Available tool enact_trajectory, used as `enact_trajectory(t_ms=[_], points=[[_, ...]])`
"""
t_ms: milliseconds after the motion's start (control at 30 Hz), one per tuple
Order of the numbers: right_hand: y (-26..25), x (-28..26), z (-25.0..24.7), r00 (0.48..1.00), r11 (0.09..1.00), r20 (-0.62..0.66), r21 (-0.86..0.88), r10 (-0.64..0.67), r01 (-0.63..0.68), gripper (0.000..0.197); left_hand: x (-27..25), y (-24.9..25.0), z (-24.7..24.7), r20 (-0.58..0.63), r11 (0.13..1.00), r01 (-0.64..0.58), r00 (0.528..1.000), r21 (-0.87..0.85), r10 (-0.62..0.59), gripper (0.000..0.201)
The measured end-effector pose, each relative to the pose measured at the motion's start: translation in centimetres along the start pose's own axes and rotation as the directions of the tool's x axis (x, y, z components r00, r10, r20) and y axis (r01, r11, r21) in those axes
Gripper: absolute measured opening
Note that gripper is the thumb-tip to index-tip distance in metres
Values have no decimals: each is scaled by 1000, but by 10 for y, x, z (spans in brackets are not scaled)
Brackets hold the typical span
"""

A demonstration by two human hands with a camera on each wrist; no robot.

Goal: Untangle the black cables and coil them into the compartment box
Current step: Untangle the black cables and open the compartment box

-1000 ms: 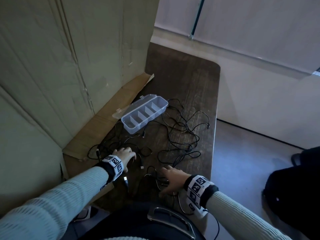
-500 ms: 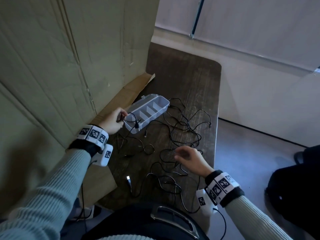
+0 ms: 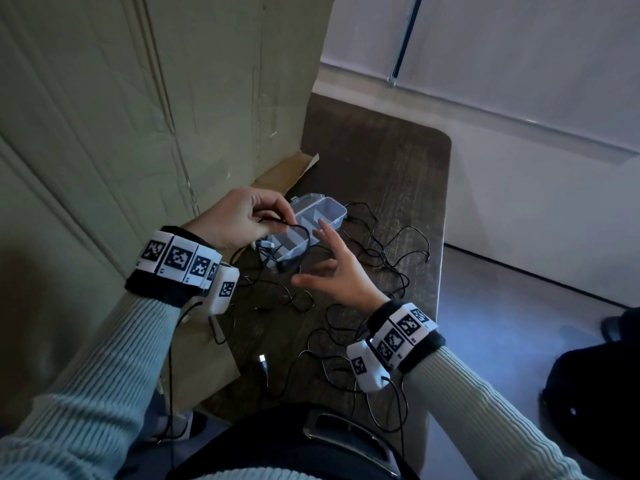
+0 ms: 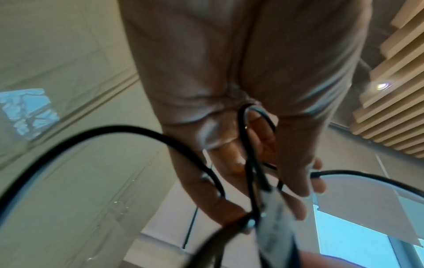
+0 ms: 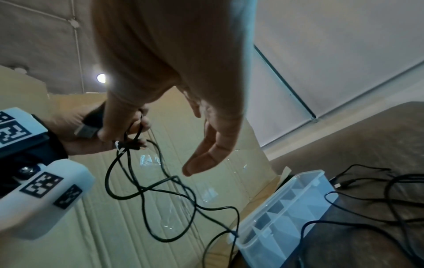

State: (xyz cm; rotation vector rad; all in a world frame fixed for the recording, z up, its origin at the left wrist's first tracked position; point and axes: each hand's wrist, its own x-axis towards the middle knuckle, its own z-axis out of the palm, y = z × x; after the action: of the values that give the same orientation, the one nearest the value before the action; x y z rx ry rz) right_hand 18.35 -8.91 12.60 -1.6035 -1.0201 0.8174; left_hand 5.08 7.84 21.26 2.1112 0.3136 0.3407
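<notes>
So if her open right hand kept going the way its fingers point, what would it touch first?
Probably the black cable that the left hand pinches above the compartment box; the right hand reaches toward it, though depth is hard to judge.

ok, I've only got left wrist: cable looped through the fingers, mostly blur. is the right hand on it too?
Observer: No. The right hand is open with fingers spread, holding nothing; only the left hand grips the black cable.
Operator: Box?
Observer: The compartment box sits lid-open on the table; no coil shows in its compartments.
Operator: Other cables?
Observer: A loose tangle lies on the table, right of the box.
</notes>
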Motion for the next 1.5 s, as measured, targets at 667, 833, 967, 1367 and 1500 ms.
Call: enact_trajectory(t_ms=[667,833,967,1367,1500], points=[[3,2,-17,968,994,-238,98,77,-54,11,17,22,-24,-497,956,-228,861,-185,109,16],[0,-19,-46,942,969,-318,243,108,-29,13,7,0,-51,-678,982,-141,734,-123,21,15],[-21,-32,-60,934,909,-350,408,72,83,22,4,-12,-50,-699,987,-119,715,-104,13,13],[-50,-32,-38,898,973,-391,26,-202,230,33,28,-23,27,-305,976,-100,939,193,157,13],[-59,-46,-47,842,951,-460,-17,-282,310,34,20,-78,11,-427,952,199,900,232,-85,18]])
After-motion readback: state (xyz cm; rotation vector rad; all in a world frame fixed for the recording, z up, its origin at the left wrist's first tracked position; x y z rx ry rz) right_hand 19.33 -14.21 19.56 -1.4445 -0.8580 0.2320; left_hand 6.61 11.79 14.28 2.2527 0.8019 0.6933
